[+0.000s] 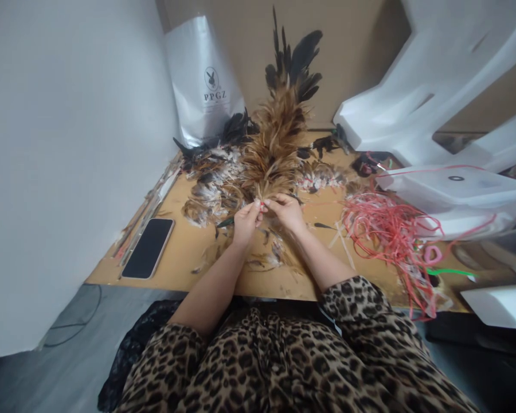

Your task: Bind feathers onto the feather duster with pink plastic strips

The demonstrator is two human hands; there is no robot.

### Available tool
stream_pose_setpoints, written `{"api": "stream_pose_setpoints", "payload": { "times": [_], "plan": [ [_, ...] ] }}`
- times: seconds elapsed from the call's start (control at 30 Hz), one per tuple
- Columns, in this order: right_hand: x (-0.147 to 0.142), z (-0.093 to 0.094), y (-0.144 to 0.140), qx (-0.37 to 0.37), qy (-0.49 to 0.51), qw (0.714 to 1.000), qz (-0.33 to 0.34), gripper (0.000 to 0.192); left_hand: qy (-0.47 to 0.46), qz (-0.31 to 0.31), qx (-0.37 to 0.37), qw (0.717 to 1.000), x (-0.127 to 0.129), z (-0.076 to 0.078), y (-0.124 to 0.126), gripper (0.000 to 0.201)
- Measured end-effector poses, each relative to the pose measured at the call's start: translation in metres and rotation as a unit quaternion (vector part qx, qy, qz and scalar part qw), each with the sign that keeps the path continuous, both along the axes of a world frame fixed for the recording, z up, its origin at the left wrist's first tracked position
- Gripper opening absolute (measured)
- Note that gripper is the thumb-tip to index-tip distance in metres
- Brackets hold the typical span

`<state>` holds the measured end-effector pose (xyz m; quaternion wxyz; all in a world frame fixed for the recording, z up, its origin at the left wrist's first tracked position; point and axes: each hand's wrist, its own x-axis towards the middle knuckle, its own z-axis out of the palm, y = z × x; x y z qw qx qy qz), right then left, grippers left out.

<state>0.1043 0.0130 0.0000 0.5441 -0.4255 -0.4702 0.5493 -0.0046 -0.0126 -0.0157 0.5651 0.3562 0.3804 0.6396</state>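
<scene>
together both hands pinch a fluffy feather bundle (279, 132).

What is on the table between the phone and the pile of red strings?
In the head view, both hands sit between the phone and the red strings, pinching a feather bundle, with loose feathers scattered on the table.
</scene>
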Motion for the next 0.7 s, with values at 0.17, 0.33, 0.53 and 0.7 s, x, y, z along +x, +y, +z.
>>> {"api": "stream_pose_setpoints", "payload": {
  "times": [0.17,0.33,0.53,0.7],
  "plan": [
    [-0.0032,-0.0046,0.0019,0.004,-0.013,1.000,-0.026,0.036,0.036,-0.009,0.014,0.999,-0.0014,-0.0048,0.0015,0.032],
    [-0.0061,-0.0004,-0.0022,-0.002,0.011,0.999,-0.041,0.035,0.013,0.000,0.018,1.000,-0.0009,-0.0056,0.0029,0.027],
    [-0.0063,-0.0007,-0.0025,-0.035,0.020,0.999,-0.008,0.029,-0.024,0.010,0.000,1.000,0.0005,-0.0037,0.0026,0.025],
    [-0.0032,-0.0080,0.0006,-0.032,0.031,0.998,0.041,0.027,-0.072,-0.005,-0.016,0.997,0.0001,0.0030,0.0004,0.028]
  ]
}}
